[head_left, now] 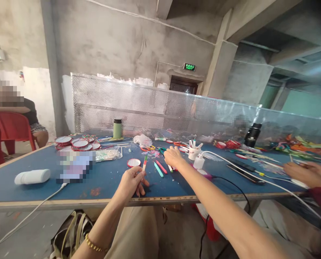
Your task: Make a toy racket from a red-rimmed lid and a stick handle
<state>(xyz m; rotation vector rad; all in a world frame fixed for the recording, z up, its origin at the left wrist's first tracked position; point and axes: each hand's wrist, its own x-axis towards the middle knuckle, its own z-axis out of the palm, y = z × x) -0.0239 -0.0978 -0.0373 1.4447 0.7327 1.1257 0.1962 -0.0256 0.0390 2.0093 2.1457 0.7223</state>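
Near the table's front edge, my left hand (132, 180) pinches a flat wooden stick (144, 163) upright; its upper part is coloured green and red. My right hand (173, 157) reaches forward, fingers bent down at the edge of a heap of small pink and blue pieces (153, 154). Whatever those fingertips may hold is hidden. Between my hands lie a turquoise marker (158, 169), a red marker (161, 166) and a light green-tipped marker (170, 168). A small round red-rimmed disc (134, 163) lies just beyond my left hand.
A pen cup (194, 153) and white bottle (199, 161) stand right of my right hand. Cables (237, 165) cross the right side, near another person's hands (306, 172). Left are a phone (78, 166), white bottle (32, 176) and stacked discs (79, 144). A perforated metal screen (139, 108) stands behind.
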